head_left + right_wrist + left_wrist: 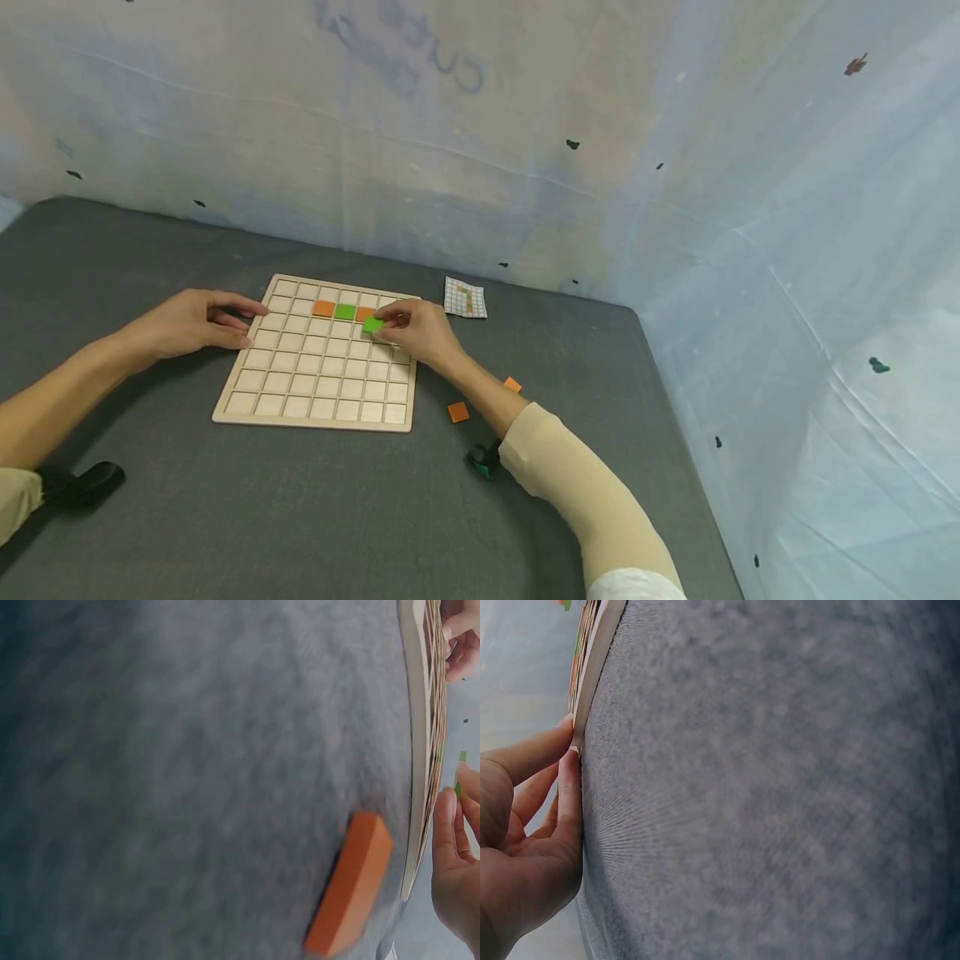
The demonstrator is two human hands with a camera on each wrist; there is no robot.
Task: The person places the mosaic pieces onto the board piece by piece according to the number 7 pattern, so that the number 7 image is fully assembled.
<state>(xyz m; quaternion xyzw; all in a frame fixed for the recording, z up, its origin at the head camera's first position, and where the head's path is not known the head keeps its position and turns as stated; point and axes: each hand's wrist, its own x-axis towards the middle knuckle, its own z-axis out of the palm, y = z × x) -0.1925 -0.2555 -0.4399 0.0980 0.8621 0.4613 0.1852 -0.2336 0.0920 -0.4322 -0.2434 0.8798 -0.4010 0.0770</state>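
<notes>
A square wooden grid board (309, 387) lies on the dark table. Several tiles occupy one row near its far side: an orange tile (323, 308), a green tile (344, 312) and another orange tile (364, 314). My right hand (422, 333) pinches a green square tile (372, 324) between thumb and fingers, over the board just nearer than that row. In the right wrist view this green tile (460, 772) appears edge-on, above the board's surface. At the board's left edge, my left hand (187, 323) touches the rim with thumb and fingertips, its fingers fairly straight.
A small printed card (465, 298) with a coloured grid pattern lies beyond the board's far right corner. Right of the board are two loose orange tiles, one nearer (458, 412) and one partly behind my forearm (512, 384). A pale cloth wall (375, 150) stands behind the table.
</notes>
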